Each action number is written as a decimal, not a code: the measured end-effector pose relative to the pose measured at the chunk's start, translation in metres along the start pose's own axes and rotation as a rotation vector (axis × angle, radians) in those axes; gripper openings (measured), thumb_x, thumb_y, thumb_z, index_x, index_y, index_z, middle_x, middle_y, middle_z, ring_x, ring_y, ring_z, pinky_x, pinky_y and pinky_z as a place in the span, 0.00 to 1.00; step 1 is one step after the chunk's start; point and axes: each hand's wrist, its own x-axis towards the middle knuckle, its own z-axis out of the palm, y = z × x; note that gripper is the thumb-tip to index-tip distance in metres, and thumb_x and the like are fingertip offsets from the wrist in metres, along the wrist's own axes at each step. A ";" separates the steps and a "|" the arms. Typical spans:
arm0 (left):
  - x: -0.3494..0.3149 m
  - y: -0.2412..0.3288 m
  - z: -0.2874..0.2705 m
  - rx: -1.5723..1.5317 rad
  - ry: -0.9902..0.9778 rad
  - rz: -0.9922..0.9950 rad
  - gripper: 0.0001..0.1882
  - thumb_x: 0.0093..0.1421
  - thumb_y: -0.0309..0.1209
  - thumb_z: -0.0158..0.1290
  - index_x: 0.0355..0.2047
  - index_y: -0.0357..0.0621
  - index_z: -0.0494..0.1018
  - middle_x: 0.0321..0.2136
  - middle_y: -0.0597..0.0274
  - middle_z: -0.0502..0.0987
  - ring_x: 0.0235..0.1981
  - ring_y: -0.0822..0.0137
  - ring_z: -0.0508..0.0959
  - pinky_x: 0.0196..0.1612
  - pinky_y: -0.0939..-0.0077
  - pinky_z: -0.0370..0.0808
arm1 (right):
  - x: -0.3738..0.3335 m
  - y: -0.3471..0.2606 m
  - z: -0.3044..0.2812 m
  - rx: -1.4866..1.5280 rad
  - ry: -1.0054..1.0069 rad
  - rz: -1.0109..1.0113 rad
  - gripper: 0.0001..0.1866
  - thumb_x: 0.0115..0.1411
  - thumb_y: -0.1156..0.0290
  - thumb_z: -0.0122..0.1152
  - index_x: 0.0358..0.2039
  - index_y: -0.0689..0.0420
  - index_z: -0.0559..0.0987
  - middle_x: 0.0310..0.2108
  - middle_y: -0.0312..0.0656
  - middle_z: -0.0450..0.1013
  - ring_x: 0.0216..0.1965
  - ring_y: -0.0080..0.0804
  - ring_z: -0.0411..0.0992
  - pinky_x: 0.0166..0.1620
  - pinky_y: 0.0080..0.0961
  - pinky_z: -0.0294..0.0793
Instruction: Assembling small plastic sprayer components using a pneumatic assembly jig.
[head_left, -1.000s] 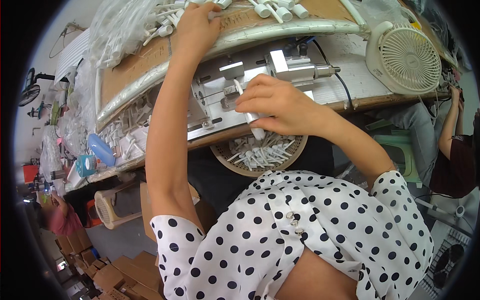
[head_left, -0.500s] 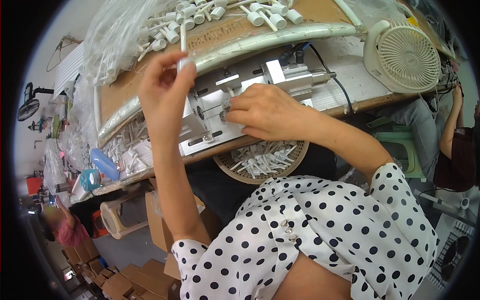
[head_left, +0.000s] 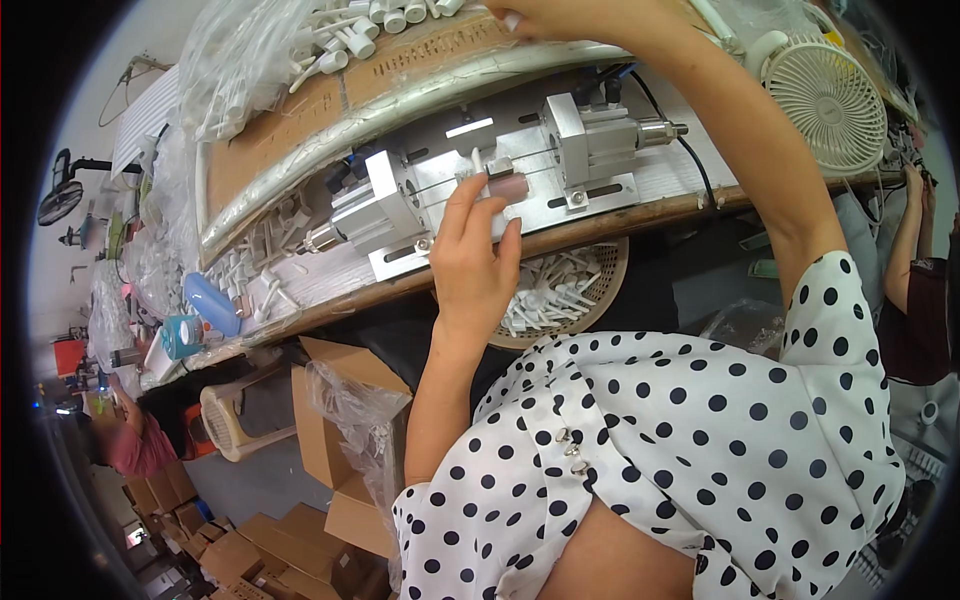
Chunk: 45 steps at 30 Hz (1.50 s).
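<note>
One bench (head_left: 665, 175) carries a metal jig (head_left: 542, 190), with a basket (head_left: 618, 280) just below its front edge. The right hand (head_left: 535, 15) is cut off by the top of the view, so whether it holds anything I cannot tell; the left hand (head_left: 472, 255) grasps a white part (head_left: 477, 160) at the jig's middle.

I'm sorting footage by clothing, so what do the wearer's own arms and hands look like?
White short sleeves with round black dots leave the forearms bare. The left hand is ungloved, with no watch visible. The right hand, cut by the upper edge, shows no glove.
</note>
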 end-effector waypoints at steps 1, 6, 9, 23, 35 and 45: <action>0.001 -0.001 0.000 0.051 -0.018 0.058 0.11 0.46 0.22 0.56 0.31 0.35 0.71 0.43 0.52 0.71 0.35 0.59 0.75 0.36 0.73 0.72 | -0.006 -0.004 -0.006 0.086 -0.020 -0.057 0.11 0.49 0.68 0.54 0.30 0.59 0.78 0.29 0.48 0.74 0.32 0.39 0.73 0.36 0.32 0.71; 0.010 0.010 0.001 0.033 -0.121 -0.031 0.10 0.48 0.22 0.54 0.32 0.34 0.69 0.40 0.48 0.70 0.39 0.49 0.74 0.40 0.66 0.71 | -0.041 -0.004 -0.010 0.945 0.205 0.056 0.17 0.48 0.62 0.60 0.33 0.64 0.77 0.29 0.51 0.74 0.33 0.33 0.73 0.35 0.25 0.71; 0.013 0.009 -0.003 0.079 -0.149 0.034 0.11 0.47 0.24 0.56 0.32 0.36 0.69 0.39 0.51 0.71 0.33 0.54 0.75 0.35 0.68 0.72 | -0.067 -0.031 -0.018 1.325 0.282 0.208 0.14 0.48 0.66 0.59 0.32 0.63 0.77 0.28 0.52 0.74 0.32 0.36 0.73 0.34 0.28 0.71; 0.187 -0.115 -0.017 0.582 0.100 0.054 0.17 0.49 0.40 0.54 0.36 0.43 0.73 0.30 0.52 0.75 0.31 0.54 0.75 0.36 0.63 0.70 | -0.100 -0.098 0.061 0.540 0.489 -0.510 0.08 0.39 0.74 0.60 0.18 0.60 0.69 0.20 0.41 0.64 0.28 0.37 0.66 0.35 0.30 0.67; 0.139 -0.075 -0.092 -0.694 -0.176 -0.702 0.11 0.54 0.27 0.49 0.37 0.33 0.71 0.26 0.60 0.73 0.22 0.73 0.72 0.22 0.85 0.68 | -0.084 -0.098 0.038 0.585 0.179 -0.366 0.08 0.42 0.69 0.59 0.21 0.57 0.72 0.23 0.40 0.70 0.30 0.37 0.71 0.34 0.31 0.69; 0.019 0.013 -0.025 -0.242 -0.044 -0.206 0.11 0.46 0.19 0.53 0.33 0.35 0.71 0.40 0.53 0.70 0.27 0.68 0.74 0.30 0.78 0.72 | 0.055 0.001 0.047 -0.075 0.340 0.203 0.06 0.46 0.74 0.52 0.23 0.60 0.76 0.24 0.49 0.74 0.29 0.47 0.74 0.32 0.37 0.72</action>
